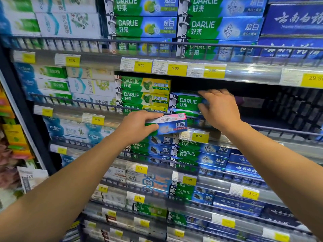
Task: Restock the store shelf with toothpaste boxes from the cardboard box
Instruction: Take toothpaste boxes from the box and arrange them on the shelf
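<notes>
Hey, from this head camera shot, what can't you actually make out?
- Cardboard box: not in the head view.
- Shelf gap behind the right hand: too dark to see how deep it is stocked.
- Darlie box under that hand: right end covered by fingers.
- Box in the left hand: left half hidden by the grip.
- Price tags at left: blurred.
</notes>
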### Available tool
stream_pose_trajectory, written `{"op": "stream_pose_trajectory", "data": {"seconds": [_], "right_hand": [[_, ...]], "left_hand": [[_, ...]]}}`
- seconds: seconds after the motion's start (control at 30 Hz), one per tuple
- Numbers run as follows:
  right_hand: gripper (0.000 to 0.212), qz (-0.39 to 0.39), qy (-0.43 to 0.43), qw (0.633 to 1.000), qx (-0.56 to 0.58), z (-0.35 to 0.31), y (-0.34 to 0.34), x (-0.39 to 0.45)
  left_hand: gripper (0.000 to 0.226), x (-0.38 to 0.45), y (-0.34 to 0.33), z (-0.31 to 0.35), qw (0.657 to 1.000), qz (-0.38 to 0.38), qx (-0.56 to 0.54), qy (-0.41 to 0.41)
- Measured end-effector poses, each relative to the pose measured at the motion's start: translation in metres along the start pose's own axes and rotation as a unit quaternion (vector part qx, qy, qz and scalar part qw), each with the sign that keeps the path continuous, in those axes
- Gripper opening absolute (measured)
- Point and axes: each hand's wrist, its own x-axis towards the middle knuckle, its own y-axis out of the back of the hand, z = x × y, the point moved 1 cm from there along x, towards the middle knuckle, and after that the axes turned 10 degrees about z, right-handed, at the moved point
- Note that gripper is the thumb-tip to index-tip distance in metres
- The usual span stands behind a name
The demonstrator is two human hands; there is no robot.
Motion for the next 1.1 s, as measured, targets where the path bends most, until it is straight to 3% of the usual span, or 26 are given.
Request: {"op": "stream_pose_trajectory", "data": {"seconds": [0.23,0.47,0.8,1.1], "right_hand": [[0.040,0.055,0.044,0.990,0.125,-0.008,0.035,-0.023],[0.048,0.041,0.140,0.986,0.081,0.000,0.035,-0.040],[0.056,0.073,0.153,0.986,-0.002,0.016,0.033,-0.040],[0.053,0.079,0.110,0.991,-0.006,0.032,0.029,-0.033]], "left_hand": [[0.044,0.018,0.004,0.030,0.999,0.025,0.004,-0.044],[0.044,0.038,-0.008,0.070,0.996,0.021,0.003,-0.086],[0.044,0.058,-0.019,0.089,0.992,0.017,0.035,-0.122],[0.043,0.031,-0.024,0.073,0.977,0.132,0.050,-0.160]]}}
